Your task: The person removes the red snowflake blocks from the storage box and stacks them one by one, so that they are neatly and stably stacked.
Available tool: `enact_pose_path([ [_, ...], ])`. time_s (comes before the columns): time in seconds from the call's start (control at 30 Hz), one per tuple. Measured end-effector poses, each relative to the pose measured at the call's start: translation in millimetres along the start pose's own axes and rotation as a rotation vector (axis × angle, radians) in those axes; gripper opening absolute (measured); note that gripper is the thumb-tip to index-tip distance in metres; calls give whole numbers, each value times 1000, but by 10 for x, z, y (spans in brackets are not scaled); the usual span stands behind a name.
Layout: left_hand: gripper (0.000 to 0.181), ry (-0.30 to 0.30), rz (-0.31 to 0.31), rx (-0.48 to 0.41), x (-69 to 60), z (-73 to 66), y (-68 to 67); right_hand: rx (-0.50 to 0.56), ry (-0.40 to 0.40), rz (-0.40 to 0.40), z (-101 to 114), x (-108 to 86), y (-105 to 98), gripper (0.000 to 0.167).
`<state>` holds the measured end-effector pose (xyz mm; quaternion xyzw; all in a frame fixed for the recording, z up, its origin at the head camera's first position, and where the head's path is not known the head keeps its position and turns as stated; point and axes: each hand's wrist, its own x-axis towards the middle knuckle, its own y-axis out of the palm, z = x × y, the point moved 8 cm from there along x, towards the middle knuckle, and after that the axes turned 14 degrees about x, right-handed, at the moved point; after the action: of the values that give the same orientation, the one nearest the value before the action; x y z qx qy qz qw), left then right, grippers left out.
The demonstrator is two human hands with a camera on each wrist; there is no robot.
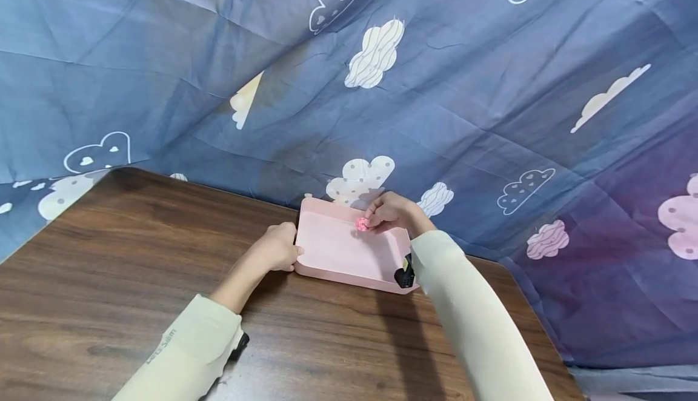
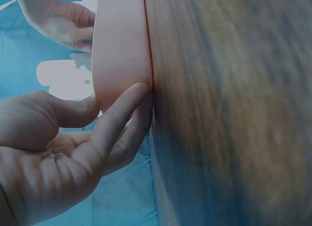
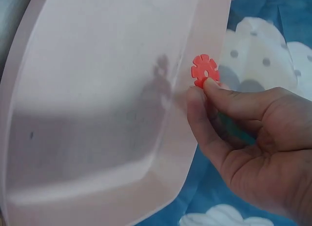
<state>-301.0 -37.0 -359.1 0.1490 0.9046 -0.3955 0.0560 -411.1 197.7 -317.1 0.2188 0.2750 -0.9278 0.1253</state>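
A shallow pink tray [image 1: 332,245] lies at the far side of the wooden table. My left hand [image 1: 277,247] grips its left end. In the left wrist view, the thumb rests at the rim and the fingers [image 2: 124,109] touch the outer wall. Over the tray's back side, my right hand [image 1: 394,210] pinches a small pink-red notched plastic disc [image 3: 204,69], flower-like with a slot in its middle, between thumb and fingertips. The disc is held above the tray, and a shadow falls on the tray floor. No other piece shows inside the tray.
A blue curtain [image 1: 262,140] with cloud prints hangs right behind the tray and the table's back edge. The brown wooden table [image 1: 136,268] extends left and in front. Black wrist devices [image 1: 405,275] sit at both sleeves.
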Motion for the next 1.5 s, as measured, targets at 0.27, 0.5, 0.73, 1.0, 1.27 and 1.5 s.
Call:
enact_pose_path([
  [0.27, 20, 0, 0, 6, -18, -14, -1, 6, 6, -52, -119, -141, -286, 10],
  [0.5, 24, -8, 6, -4, -28, -16, 7, 34, 49, -70, -309, -248, -559, 11],
  [0.73, 33, -5, 18, -39, -29, -4, 20, 75, 70, -101, -572, -358, -887, 13],
  [1.0, 23, 10, 17, -14, -34, -18, 5, 100, 101, -152, -890, -482, -1144, 18],
  [1.27, 20, 3, 13, -14, -43, 2, -3, 131, 135, -157, -1122, -559, -1247, 16],
  [1.5, 24, -1, 16, -19, -33, -3, 1, 127, 156, -171, -1231, -575, -1262, 16],
])
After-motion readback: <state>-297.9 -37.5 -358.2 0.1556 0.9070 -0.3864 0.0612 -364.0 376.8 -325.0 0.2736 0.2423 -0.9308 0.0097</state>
